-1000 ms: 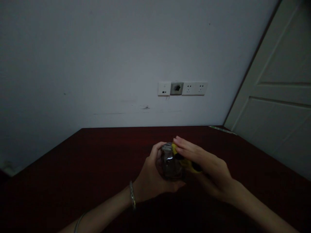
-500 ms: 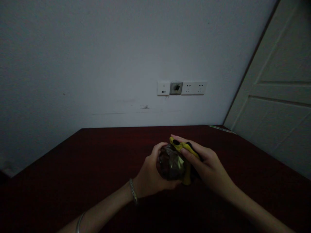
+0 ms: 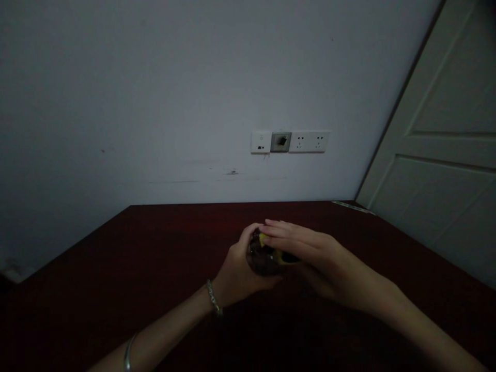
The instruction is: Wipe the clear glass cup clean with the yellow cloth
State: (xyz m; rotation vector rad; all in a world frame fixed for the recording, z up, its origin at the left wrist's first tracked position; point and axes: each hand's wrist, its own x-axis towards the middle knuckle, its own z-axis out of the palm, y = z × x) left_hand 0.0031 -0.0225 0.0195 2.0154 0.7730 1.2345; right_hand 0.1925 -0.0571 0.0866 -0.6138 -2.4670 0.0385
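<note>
Left hand (image 3: 236,271): grip wrapped round glass jar (image 3: 263,262), at centre of dark red bench (image 3: 155,248) (contact with bench not discernible). Right hand (image 3: 310,253): fingers near flat, grip pinning yellow cloth (image 3: 264,239) onto jar top. Bracelet (image 3: 214,299) on left wrist.
</note>
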